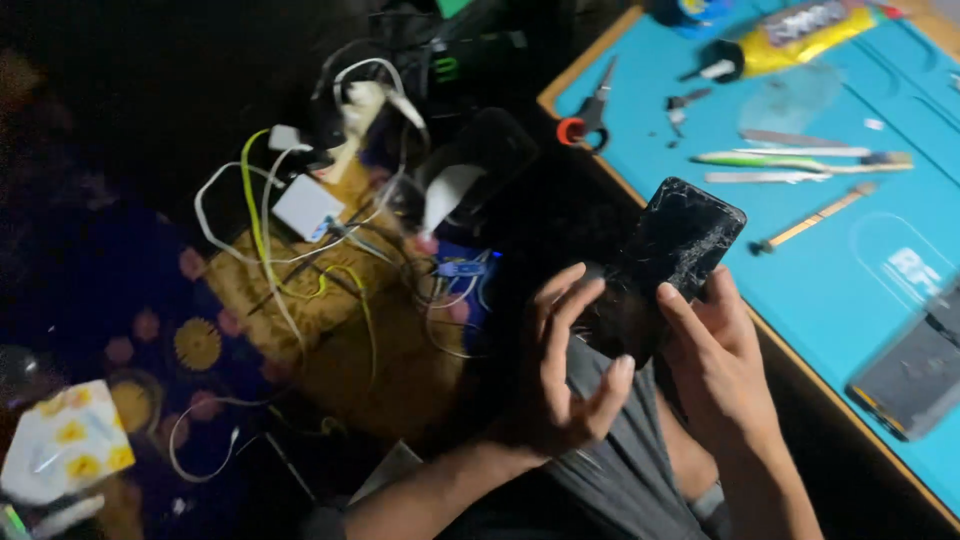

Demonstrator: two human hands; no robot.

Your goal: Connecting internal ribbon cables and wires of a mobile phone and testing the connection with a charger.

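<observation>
A black phone with a badly cracked screen [672, 250] is held up at the edge of the blue work mat [820, 270]. My right hand [715, 350] grips its right side, thumb resting on the glass. My left hand [560, 365] cups the lower left end, fingers curled against the phone's edge. Both hands hover over my lap, off the mat.
On the mat lie scissors with red handles [590, 115], a yellow glue tube [790, 35], thin tools and a brush [800, 160], a slim screwdriver [815, 218] and another dark phone part [915, 370]. To the left, tangled white and yellow cables with chargers [320, 210] lie on a patterned floor cloth.
</observation>
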